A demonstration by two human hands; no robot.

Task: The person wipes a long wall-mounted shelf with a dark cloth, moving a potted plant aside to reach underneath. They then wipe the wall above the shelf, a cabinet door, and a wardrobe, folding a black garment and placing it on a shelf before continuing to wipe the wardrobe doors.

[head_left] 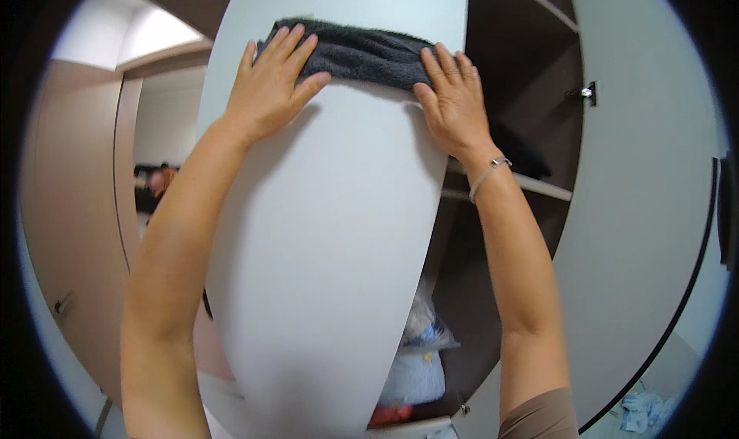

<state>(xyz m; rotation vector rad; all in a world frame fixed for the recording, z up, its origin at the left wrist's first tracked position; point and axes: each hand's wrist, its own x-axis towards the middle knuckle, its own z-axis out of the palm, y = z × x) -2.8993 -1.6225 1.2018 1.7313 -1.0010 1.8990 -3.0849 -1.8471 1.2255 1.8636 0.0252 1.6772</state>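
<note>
A folded dark grey fluffy cloth (pixel 362 54) lies flat against the upper part of a white cabinet door panel (pixel 323 223). My left hand (pixel 268 89) presses on the cloth's left end, its fingers spread and its thumb along the lower edge. On the right end rests my right hand (pixel 454 104), fingers extended over the cloth and thumb at its lower edge. Both arms reach up, and a thin bracelet (pixel 488 179) circles my right wrist. The palms cover part of each cloth end.
Right of the panel, dark cabinet compartments with a shelf (pixel 539 186) hold a black item (pixel 519 153), a clear plastic bag (pixel 426 323) and a light blue bundle (pixel 416 379). Another pale door (pixel 639 208) stands open at far right. A pinkish door (pixel 77 193) is at left.
</note>
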